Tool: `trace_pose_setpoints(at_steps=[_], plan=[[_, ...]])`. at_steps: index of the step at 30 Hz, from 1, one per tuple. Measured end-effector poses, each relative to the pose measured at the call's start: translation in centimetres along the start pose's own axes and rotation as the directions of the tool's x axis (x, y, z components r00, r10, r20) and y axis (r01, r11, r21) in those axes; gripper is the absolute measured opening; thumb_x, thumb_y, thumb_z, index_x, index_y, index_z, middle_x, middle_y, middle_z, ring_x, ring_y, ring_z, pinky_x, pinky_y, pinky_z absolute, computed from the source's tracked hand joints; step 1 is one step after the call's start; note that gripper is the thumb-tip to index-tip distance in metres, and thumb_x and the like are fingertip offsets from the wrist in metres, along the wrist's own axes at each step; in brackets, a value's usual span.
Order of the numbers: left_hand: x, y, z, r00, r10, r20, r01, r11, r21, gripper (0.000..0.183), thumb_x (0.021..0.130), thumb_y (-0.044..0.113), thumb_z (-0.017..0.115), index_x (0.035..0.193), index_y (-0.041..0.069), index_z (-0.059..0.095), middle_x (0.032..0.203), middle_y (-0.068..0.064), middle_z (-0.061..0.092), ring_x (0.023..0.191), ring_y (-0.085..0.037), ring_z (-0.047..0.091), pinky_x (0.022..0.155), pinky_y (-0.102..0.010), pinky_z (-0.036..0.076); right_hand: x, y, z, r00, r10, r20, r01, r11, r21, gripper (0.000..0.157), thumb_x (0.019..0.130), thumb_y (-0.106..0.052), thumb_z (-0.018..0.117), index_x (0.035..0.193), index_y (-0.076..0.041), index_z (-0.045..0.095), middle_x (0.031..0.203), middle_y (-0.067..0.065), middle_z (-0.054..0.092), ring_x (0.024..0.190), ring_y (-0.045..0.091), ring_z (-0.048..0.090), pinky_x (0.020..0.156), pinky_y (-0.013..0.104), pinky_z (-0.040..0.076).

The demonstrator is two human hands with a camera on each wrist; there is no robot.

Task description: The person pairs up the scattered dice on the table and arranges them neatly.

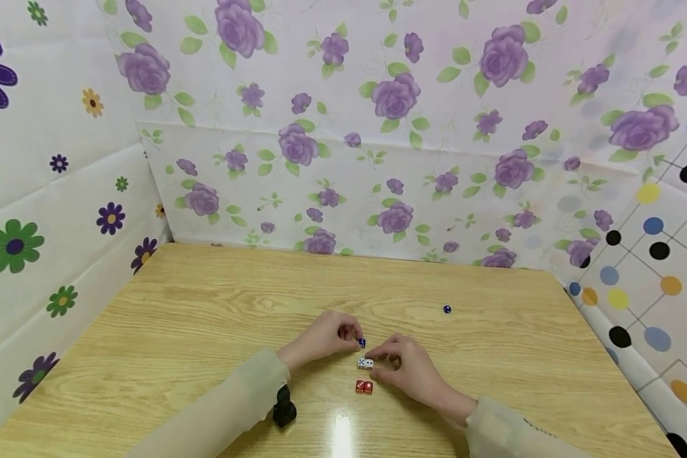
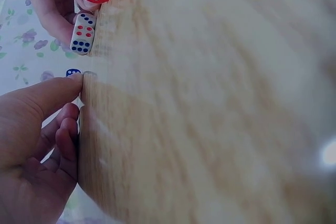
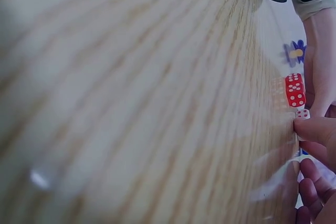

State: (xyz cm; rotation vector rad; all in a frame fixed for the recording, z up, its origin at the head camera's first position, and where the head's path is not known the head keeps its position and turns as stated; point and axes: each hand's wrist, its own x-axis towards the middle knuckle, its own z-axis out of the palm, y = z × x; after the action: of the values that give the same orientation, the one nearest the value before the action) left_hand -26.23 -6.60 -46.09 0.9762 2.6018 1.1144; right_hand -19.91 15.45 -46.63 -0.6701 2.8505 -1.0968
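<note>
My left hand (image 1: 332, 334) pinches a small blue die (image 1: 362, 343) between thumb and fingertip on the wooden table. In the left wrist view only part of that blue die (image 2: 73, 72) shows beyond the thumb. Just nearer to me, two white dice (image 1: 365, 363) sit side by side. From the right, my right hand (image 1: 408, 367) pinches the right-hand white die, index finger behind and thumb in front. Its thumb hides most of the white die (image 3: 303, 113) in the right wrist view. Two red dice (image 1: 364, 387) stand together in front of the white pair, untouched.
Farther back to the right, another blue die (image 1: 447, 309) lies alone on the table (image 1: 235, 299). Flower-printed cloth (image 1: 298, 191) hangs behind the table, with patterned cloth at both sides. A black strapped device (image 1: 284, 407) is on the left wrist.
</note>
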Motion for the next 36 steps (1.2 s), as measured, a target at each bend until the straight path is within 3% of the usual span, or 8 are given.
trace_pose_setpoints(at_steps=[6, 14, 18, 26, 32, 36], plan=[[-0.1, -0.1, -0.1, 1.0, -0.003, 0.001, 0.003, 1.0, -0.009, 0.006, 0.087, 0.014, 0.075, 0.092, 0.012, 0.072, 0.071, 0.004, 0.06, 0.062, -0.002, 0.05, 0.061, -0.019, 0.044, 0.1, 0.3, 0.2, 1.0, -0.012, -0.003, 0.012, 1.0, -0.002, 0.022, 0.081, -0.027, 0.082, 0.102, -0.03, 0.077, 0.093, -0.007, 0.064, 0.083, 0.01, 0.052, 0.071, 0.02, 0.041], [0.1, -0.4, 0.1, 1.0, -0.007, -0.007, 0.007, 1.0, -0.003, 0.005, 0.087, 0.016, 0.076, 0.091, 0.014, 0.072, 0.071, 0.006, 0.059, 0.062, -0.001, 0.049, 0.062, -0.019, 0.044, 0.7, 1.4, -1.3, 0.99, -0.049, 0.134, 0.038, 0.996, 0.081, 0.031, 0.084, -0.027, 0.079, 0.114, -0.023, 0.073, 0.1, -0.004, 0.065, 0.086, 0.012, 0.055, 0.072, 0.021, 0.046], [0.0, -0.5, 0.1, 1.0, -0.025, -0.005, 0.025, 0.999, -0.024, 0.006, 0.086, 0.015, 0.076, 0.09, 0.013, 0.072, 0.071, 0.006, 0.058, 0.062, -0.002, 0.049, 0.061, -0.019, 0.043, 1.0, 2.0, -2.2, 0.988, -0.042, 0.147, 0.028, 0.995, 0.096, 0.031, 0.085, -0.027, 0.077, 0.115, -0.02, 0.073, 0.102, -0.002, 0.068, 0.085, 0.01, 0.058, 0.073, 0.021, 0.048], [-0.1, -0.3, 0.0, 0.999, -0.041, 0.004, 0.041, 0.998, -0.04, 0.005, 0.088, 0.016, 0.075, 0.091, 0.014, 0.071, 0.071, 0.007, 0.057, 0.062, -0.002, 0.047, 0.061, -0.02, 0.043, 2.1, 3.6, -4.5, 0.999, -0.037, 0.011, 0.036, 0.999, 0.038, 0.026, 0.087, -0.022, 0.076, 0.113, -0.019, 0.074, 0.1, 0.002, 0.067, 0.086, 0.013, 0.06, 0.072, 0.021, 0.051], [-0.1, -0.3, 0.1, 1.0, -0.028, 0.006, 0.028, 0.998, -0.052, 0.004, 0.088, 0.015, 0.075, 0.09, 0.014, 0.072, 0.071, 0.006, 0.057, 0.063, -0.003, 0.047, 0.061, -0.019, 0.042, 2.5, 5.8, -6.6, 0.99, -0.085, -0.115, 0.084, 0.996, -0.015, 0.026, 0.088, -0.018, 0.075, 0.114, -0.014, 0.074, 0.103, 0.006, 0.07, 0.088, 0.013, 0.06, 0.072, 0.024, 0.052], [0.0, -0.3, 0.2, 1.0, -0.018, 0.007, 0.019, 0.998, -0.066, 0.004, 0.087, 0.014, 0.075, 0.09, 0.013, 0.072, 0.071, 0.005, 0.057, 0.063, -0.002, 0.047, 0.061, -0.019, 0.042, 2.7, 7.2, -8.0, 0.986, -0.054, -0.157, 0.05, 0.998, -0.029, 0.028, 0.09, -0.024, 0.073, 0.116, -0.016, 0.073, 0.107, 0.007, 0.07, 0.089, 0.011, 0.058, 0.075, 0.024, 0.05]])
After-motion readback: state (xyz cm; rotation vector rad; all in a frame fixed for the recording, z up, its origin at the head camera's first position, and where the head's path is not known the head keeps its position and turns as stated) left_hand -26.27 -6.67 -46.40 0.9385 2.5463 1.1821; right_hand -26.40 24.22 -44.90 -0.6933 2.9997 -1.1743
